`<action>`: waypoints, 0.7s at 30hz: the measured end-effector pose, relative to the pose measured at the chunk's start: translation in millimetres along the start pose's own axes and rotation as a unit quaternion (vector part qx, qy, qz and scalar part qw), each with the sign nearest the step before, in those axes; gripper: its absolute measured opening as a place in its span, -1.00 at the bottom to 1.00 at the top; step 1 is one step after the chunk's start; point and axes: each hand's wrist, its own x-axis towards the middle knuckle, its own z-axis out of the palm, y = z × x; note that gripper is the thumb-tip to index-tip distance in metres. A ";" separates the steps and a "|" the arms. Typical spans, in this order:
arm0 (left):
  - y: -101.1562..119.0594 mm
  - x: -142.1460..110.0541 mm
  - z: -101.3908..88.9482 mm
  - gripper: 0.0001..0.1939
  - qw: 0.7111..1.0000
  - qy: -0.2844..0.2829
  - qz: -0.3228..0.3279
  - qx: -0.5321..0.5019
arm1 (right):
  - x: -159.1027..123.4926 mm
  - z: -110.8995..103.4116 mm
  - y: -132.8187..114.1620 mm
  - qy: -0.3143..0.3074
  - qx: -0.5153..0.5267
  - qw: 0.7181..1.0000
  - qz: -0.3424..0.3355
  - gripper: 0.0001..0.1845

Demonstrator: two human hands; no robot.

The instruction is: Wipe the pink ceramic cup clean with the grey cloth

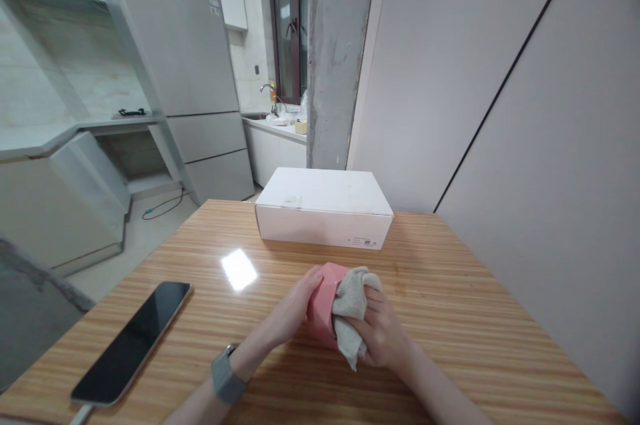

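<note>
A pink container with flat, angled sides (320,308) is tilted over the wooden table, its opening turned to the right. My left hand (299,301) grips it from the left side, fingers closed around its wall. In my right hand (383,326) is a grey cloth (353,298), bunched up and pressed against the container's opening. Part of the cloth hangs down below the rim. The inside of the container and some of my right fingertips are hidden by the cloth.
A white cardboard box (325,225) stands at the far side of the wooden table (450,305). To the left lies a black-screened phone (135,338) with a cable plugged in. A pale wall (490,78) borders the table's right side.
</note>
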 end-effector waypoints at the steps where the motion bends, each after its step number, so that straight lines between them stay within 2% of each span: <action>1: 2.2 -2.3 2.3 -0.59 1.000 -0.004 0.012 0.002 | -0.4 -0.5 1.0 0.009 -0.007 1.000 0.011 -0.69; 6: 6.0 -8.5 6.6 -0.59 0.996 -0.062 0.052 -0.033 | -6.3 -2.2 5.0 0.055 -0.022 0.991 0.118 -0.69; 8: 1.4 -6.3 3.7 -0.67 0.995 -0.068 0.052 -0.059 | -7.0 -3.9 5.4 0.068 -0.021 0.989 0.130 -0.68; 10: -4.3 -3.1 0.3 -0.77 0.995 -0.050 0.029 -0.086 | -5.0 -6.0 3.6 0.079 -0.022 0.992 0.096 -0.65; 12: -7.4 -1.3 -1.6 -0.66 0.994 -0.030 -0.005 -0.102 | -0.7 -7.1 -1.1 0.072 -0.013 0.997 0.037 -0.63; 15: -3.6 -2.8 -1.3 -0.48 0.994 -0.049 -0.056 -0.080 | 6.8 -5.3 -11.0 0.044 0.019 0.998 -0.033 -0.64; 18: 4.6 -5.7 0.0 -0.47 0.995 -0.070 -0.070 -0.019 | 10.5 -2.6 -16.6 0.035 0.037 0.998 -0.048 -0.64; 21: 7.8 -6.0 0.2 -0.49 0.997 -0.063 -0.037 0.029 | 8.8 -2.9 -14.7 0.036 0.035 0.998 -0.032 -0.61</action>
